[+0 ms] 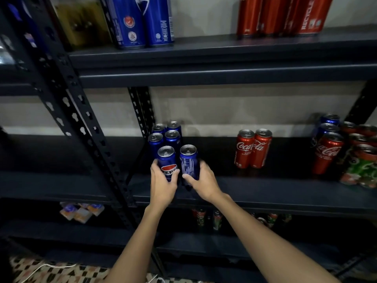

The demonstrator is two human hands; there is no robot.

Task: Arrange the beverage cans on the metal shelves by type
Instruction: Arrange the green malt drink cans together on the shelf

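A person's left hand (pixel 163 185) grasps a tall blue aluminium Pepsi can with its logo facing out (pixel 167 163), fingers curled round its lower half, at the front edge of the dark metal middle shelf (pixel 285 193). The right hand (pixel 201 181) grasps a second blue slim can turned to show its white printed panel (pixel 189 162), thumb across the front; the two cans stand upright, just beside each other and almost touching. Directly behind them on the middle shelf stands a cluster of four more blue cans with silver tops (pixel 165 135), close to the perforated black upright post (pixel 140 111). Farther along the middle shelf, well apart from the held cans, a pair of red Coca-Cola cans (pixel 253 149) stands side by side and touching. At the far end of the same shelf sits a mixed group (pixel 344 148): two blue cans at the back, a red Coca-Cola can in front of them, and red-and-green cans beside it, partly cut off by the frame edge. On the shelf above the middle shelf, two tall blue cans (pixel 142 23) stand near a row of red cans (pixel 281 16). Below the middle shelf, green-and-red cans (pixel 216 219) and small wrapped packets (pixel 81 212) show dimly. A patterned rug (pixel 61 272) with a white cable (pixel 42 268) lies on the floor.
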